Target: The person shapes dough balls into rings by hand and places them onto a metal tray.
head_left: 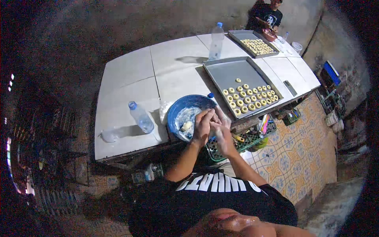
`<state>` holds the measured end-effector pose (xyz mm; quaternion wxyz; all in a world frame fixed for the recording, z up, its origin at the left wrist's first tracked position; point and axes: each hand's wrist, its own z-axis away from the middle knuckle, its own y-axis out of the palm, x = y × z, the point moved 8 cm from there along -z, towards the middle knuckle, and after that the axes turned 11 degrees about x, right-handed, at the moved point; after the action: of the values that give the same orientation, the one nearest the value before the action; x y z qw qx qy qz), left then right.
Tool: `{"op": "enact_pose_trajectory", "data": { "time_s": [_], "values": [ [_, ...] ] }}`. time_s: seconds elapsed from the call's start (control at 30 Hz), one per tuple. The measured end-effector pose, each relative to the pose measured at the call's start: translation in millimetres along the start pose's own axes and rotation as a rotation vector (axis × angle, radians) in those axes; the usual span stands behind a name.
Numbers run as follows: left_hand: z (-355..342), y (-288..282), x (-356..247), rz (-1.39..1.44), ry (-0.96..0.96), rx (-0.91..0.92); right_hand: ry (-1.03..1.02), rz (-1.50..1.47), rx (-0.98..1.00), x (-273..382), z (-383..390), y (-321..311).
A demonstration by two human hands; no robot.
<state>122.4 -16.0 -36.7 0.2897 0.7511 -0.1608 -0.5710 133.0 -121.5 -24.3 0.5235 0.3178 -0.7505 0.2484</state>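
Observation:
My left hand (pixel 202 125) and my right hand (pixel 223 133) meet over the right rim of a blue bowl (pixel 172 109). The fingers of both are closed and pressed together, and whatever lies between them is hidden. White flour-like dust coats my right hand. Inside the bowl, a pale lump of dough (pixel 186 126) rests on floury residue. Just beyond my hands is a large metal baking tray (pixel 229 72), its near half covered with rows of small ring-shaped dough pieces (pixel 244 100).
A clear bottle (pixel 141 117) stands left of the bowl, near a crumpled plastic bag (pixel 110 135). Another tall bottle (pixel 216 41) is behind the tray. Farther back, a person (pixel 269 19) works beside a second filled tray (pixel 256 45). A green crate (pixel 252 144) sits below the table edge.

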Motion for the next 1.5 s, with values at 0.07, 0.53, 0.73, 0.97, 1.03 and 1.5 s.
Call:
{"op": "enact_pose_trajectory", "data": {
  "time_s": [0.07, 0.53, 0.73, 0.97, 1.03, 1.5],
  "values": [
    [1.6, -3.8, 2.1, -0.07, -0.109, -0.034, -0.047, 0.866, 0.069, 33.1, 0.0, 5.3],
    [18.1, 24.6, -39.3, -0.784, 0.385, 0.218, 0.538, -1.327, 0.071, -12.8, 13.3, 22.2],
    [9.9, 11.9, -29.6, -0.556, 0.261, 0.051, 0.194, -0.413, 0.141, -11.4, 4.0, 15.7],
    [-2.4, -22.7, 2.8, -0.665, 0.049, 0.15, 0.432, -0.647, 0.155, -23.9, 17.5, 15.4],
    [3.7, 4.3, -16.2, -0.665, 0.134, 0.138, 0.445, -0.842, 0.132, -22.9, 21.3, 14.0],
    [6.0, -9.6, -1.8, -0.565, 0.083, 0.075, -0.004, 0.474, 0.385, 22.6, 20.3, 0.0]
  ]
}}
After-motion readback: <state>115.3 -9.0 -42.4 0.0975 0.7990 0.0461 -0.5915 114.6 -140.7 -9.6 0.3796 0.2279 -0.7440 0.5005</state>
